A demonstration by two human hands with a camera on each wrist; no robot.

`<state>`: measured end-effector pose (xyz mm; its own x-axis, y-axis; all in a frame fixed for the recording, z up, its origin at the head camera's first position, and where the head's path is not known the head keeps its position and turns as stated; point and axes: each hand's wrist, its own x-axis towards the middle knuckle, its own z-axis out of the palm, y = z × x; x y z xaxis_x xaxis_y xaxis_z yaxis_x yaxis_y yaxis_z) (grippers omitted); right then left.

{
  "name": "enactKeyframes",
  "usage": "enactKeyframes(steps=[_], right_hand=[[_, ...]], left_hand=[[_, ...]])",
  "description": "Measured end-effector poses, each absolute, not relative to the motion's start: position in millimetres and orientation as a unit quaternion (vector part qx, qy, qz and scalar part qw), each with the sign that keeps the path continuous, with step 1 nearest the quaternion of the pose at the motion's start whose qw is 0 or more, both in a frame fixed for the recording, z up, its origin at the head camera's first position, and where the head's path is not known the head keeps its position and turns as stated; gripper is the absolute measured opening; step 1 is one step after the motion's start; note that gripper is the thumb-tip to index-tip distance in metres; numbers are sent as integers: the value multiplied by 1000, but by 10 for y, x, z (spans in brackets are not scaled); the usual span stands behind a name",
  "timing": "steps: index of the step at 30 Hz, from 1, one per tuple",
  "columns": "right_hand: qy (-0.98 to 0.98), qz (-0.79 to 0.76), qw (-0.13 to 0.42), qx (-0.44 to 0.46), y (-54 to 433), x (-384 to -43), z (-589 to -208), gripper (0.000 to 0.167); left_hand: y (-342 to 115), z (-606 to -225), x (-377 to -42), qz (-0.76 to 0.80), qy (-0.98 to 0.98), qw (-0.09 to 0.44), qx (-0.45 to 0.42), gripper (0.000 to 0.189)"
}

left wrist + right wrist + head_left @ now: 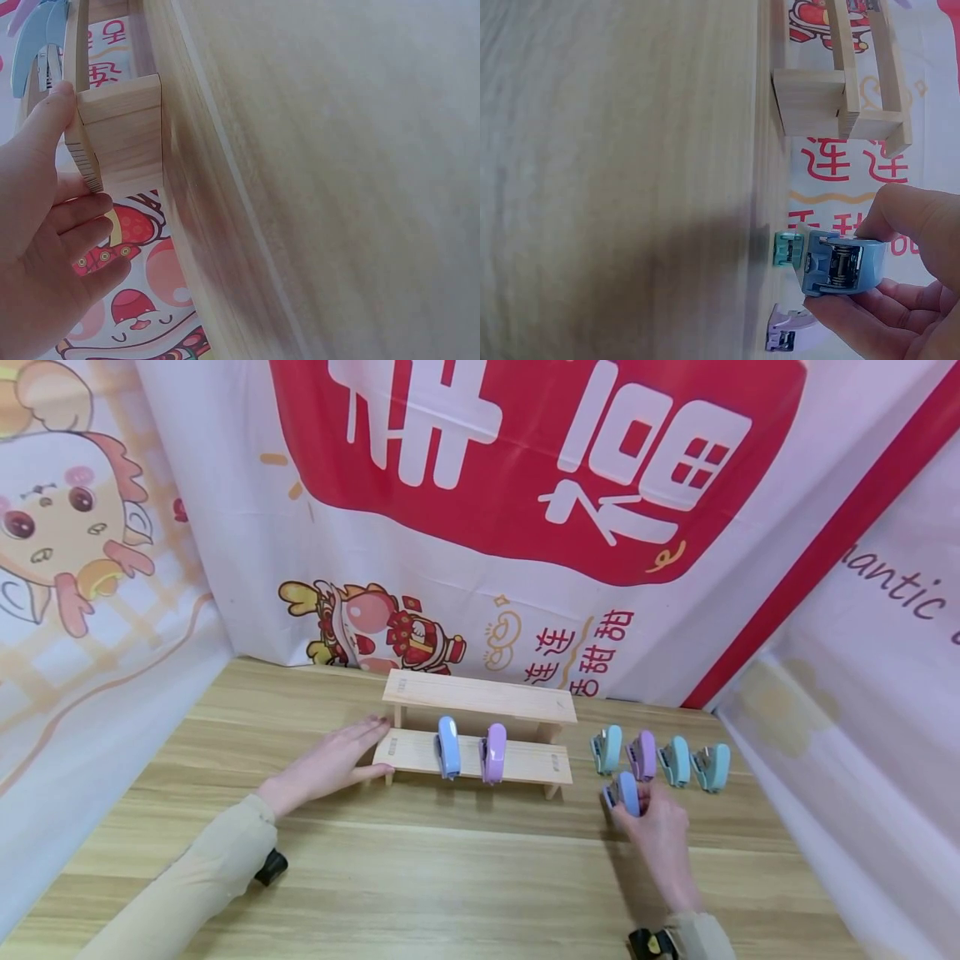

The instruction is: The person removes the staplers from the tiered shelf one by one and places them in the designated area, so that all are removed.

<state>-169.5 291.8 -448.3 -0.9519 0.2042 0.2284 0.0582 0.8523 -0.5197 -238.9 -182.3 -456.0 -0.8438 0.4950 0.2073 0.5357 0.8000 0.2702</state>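
A two-tier wooden shelf [472, 756] stands on the table, a blue stapler [448, 747] and a purple stapler [493, 753] upright on its lower board. My left hand [333, 767] holds the left end of that board, thumb [54, 112] at the front edge and fingers around the end. To the right of the shelf, my right hand [660, 827] grips another blue stapler [844, 262] between thumb and fingers, held above the table. Just behind it stand a teal stapler [607, 749] and a purple stapler [642, 754], with two more teal staplers [675, 762] farther right.
The wood-grain table [420, 885] meets a printed cloth backdrop [247, 568] at the back and cloth walls at both sides. The shelf's upper board [480, 695] sits higher and behind the lower one. Each wrist wears a black camera.
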Motion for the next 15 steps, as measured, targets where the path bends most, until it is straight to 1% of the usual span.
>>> enactKeyframes(steps=[4,11,15], right_hand=[[-952,265,130,-74,2937,-1704,-4521,31],[-953,258,133,-85,2946,-1721,-4563,29],[-954,257,125,-90,2952,-1729,-4573,29]], left_hand=[[-1822,-4556,-2388,-162,-947,61,-270,77],[-1816,-4549,-2388,-164,-949,50,-266,78],[-1819,-4553,-2388,-165,-948,52,-267,78]])
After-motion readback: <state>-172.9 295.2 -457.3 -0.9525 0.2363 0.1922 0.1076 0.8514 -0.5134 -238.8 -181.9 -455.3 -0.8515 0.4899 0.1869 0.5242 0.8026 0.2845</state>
